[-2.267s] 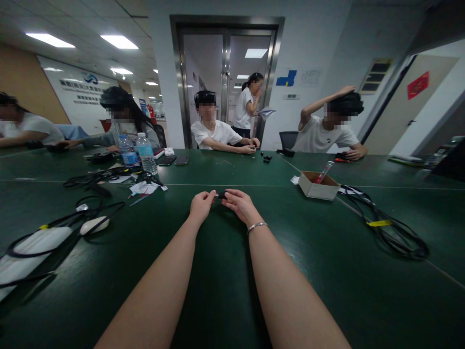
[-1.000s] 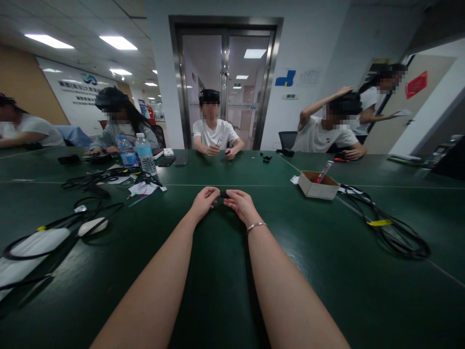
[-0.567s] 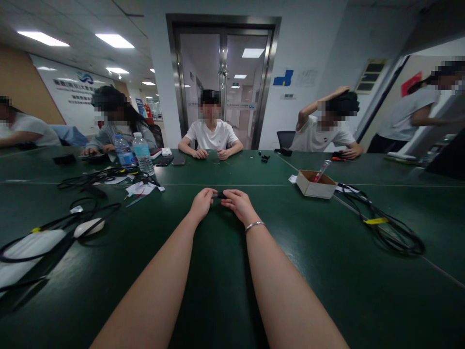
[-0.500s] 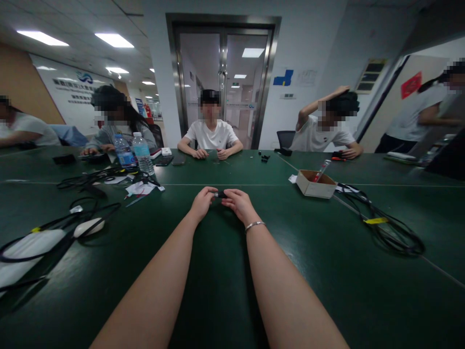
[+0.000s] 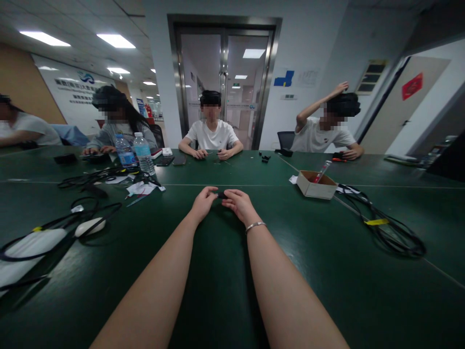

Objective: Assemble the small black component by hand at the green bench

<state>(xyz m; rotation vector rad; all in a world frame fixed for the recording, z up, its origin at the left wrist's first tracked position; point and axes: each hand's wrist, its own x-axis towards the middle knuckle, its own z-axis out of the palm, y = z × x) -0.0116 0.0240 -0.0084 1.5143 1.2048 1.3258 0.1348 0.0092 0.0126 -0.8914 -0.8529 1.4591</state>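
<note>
A small black stick (image 5: 221,195) is held level between my two hands, a little above the green table (image 5: 218,261). At its left tip a lighter, metal-looking end shows, mostly covered by fingers; its exact kind is too small to make out. My left hand (image 5: 204,202) pinches that left end between thumb and forefinger. From the other side, my right hand (image 5: 240,204) grips the black body with thumb and fingertips. A silver bracelet (image 5: 255,226) circles my right wrist.
To the right stand an open cardboard box (image 5: 317,186) with a clear tube and a coiled black cable (image 5: 388,230). On the left lie a white mouse (image 5: 90,227), more cables, papers and two water bottles (image 5: 144,154). Several people sit across the table.
My hands hold nearly the same pose; less of the stick's metal end shows at my left fingers. At far right, the standing person has gone from view.
</note>
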